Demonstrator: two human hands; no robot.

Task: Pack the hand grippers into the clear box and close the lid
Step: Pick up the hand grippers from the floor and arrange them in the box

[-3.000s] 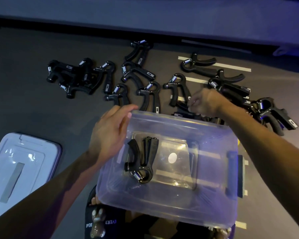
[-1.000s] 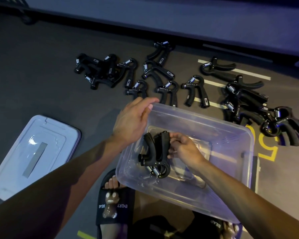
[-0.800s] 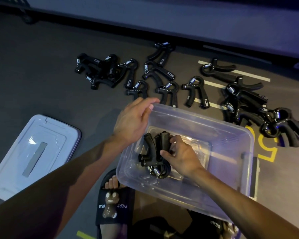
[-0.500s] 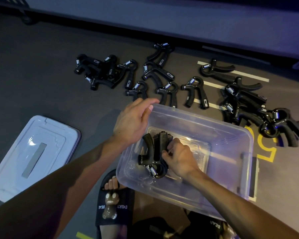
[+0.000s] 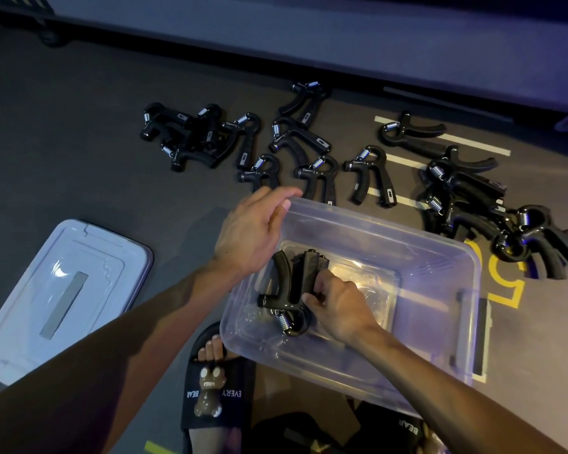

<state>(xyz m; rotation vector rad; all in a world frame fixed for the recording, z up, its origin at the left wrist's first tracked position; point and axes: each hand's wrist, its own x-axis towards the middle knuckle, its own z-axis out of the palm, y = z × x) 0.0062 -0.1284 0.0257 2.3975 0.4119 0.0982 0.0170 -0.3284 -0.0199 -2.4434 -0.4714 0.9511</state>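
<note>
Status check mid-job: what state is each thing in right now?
Clear box: open, lid off.
Lid: off, lying flat on the floor left of the box.
Packed hand grippers: inside the box, on its bottom.
Loose hand grippers: unpacked, scattered on the floor beyond the box.
Left hand: rests on the box's rim.
Right hand: grips the packed hand grippers.

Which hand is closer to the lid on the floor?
Left. The left hand rests on the clear box's rim, on the lid's side; the right hand is farther, inside the box, pinching a hand gripper.

EVERY and BEAR on black slipper (image 5: 217,393)
</note>
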